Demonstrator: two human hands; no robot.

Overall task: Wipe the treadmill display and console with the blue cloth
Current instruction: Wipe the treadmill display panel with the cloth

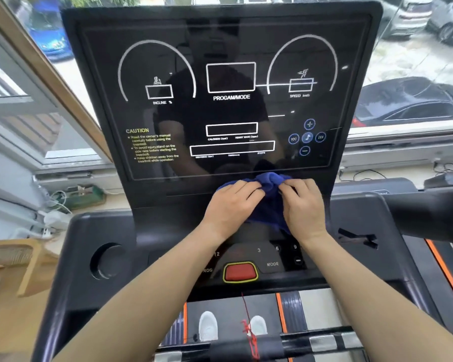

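Note:
The blue cloth (pixel 268 202) is bunched just below the bottom edge of the black treadmill display (pixel 230 105). My left hand (pixel 233 207) grips its left side and my right hand (pixel 302 207) pinches its right side and top. Both hands hover over the upper part of the console (pixel 115 226), above the number keys and the red stop button (pixel 240 272). The display is dark, with white gauge outlines and yellow caution text. Part of the cloth hangs down between my wrists.
A round cup holder (pixel 105 261) sits at the console's left. A black handlebar (pixel 426 212) runs off to the right. A red safety cord (pixel 249 327) dangles over the belt, where white shoes (pixel 208 326) stand. Windows lie behind, a wooden chair (pixel 13 259) at left.

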